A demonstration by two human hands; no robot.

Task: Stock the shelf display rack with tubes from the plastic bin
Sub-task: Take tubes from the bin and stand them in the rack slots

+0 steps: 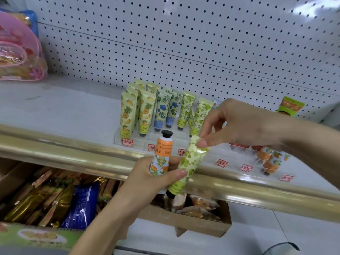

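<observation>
My left hand (147, 179) grips two tubes in front of the shelf edge: an orange tube (161, 155) standing cap up and a green tube (185, 166) lying slanted, cap down. My right hand (237, 124) pinches the flat top end of the green tube. Just behind them on the shelf is the clear display rack (147, 139). Yellow pineapple tubes (127, 115), blue flower tubes (161, 111) and green tubes (185, 109) stand cap down in its left rows. A few orange tubes (270, 161) lie in its right end. No plastic bin is in view.
A white pegboard (184, 43) backs the shelf. The gold shelf rail (73, 150) runs across the front. Pink packaged goods (20, 52) sit at the far left, a green-orange packet (289, 105) at the back right. Cardboard boxes of snack packs (55, 197) fill the lower level.
</observation>
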